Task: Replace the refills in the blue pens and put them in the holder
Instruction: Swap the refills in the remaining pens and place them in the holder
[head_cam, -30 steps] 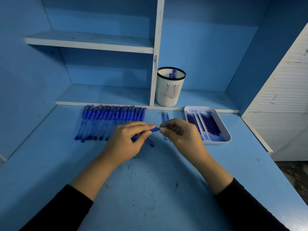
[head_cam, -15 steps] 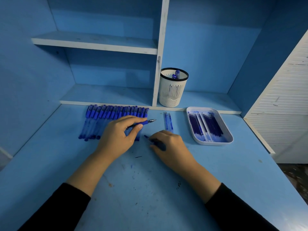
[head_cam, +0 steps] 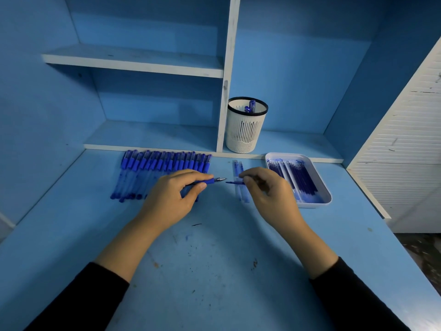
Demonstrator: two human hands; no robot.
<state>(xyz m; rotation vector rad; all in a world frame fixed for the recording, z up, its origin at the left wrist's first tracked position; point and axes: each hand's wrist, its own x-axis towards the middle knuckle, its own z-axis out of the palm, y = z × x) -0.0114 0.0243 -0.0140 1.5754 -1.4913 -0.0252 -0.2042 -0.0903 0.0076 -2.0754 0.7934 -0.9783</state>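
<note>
- Left hand [head_cam: 171,197]: fingers and thumb curled round a blue pen [head_cam: 208,181]. Its metal tip sticks out past my fingertips, pointing right.
- Right hand [head_cam: 269,192]: fingers pinch a small blue piece [head_cam: 235,183], level with the pen tip, a gap between them. Cannot tell which part it is.
- Row of pens [head_cam: 152,170] on the surface [head_cam: 214,259], behind my left hand.
- Loose refills [head_cam: 237,167] lie between my hands.
- Tray [head_cam: 328,199] of refills just beside my right hand.
- Holder [head_cam: 245,132] on the shelf [head_cam: 155,137], finished pens [head_cam: 251,105] inside.
</note>
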